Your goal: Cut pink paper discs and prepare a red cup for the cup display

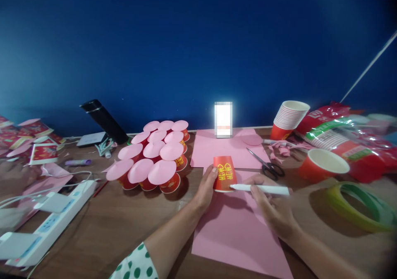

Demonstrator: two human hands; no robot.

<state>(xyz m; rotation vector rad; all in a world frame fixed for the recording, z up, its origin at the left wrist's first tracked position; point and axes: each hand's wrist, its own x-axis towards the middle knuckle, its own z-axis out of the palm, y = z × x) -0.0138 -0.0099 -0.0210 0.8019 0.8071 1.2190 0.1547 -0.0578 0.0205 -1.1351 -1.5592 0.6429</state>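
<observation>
A red paper cup (224,173) with yellow characters stands upside down on a pink paper sheet (238,237). My left hand (207,188) is closed round the cup's left side, holding it down. My right hand (269,204) grips a white pen (260,188) whose tip touches the paper at the cup's lower right rim. Both forearms reach in from the bottom edge.
A cluster of red cups capped with pink discs (154,157) sits left of the cup. Black scissors (267,165), a second pink sheet (217,148), a cup stack (288,119), a single red cup (322,165), tape rolls (362,206) and a power strip (49,223) lie around on the wooden table (124,225).
</observation>
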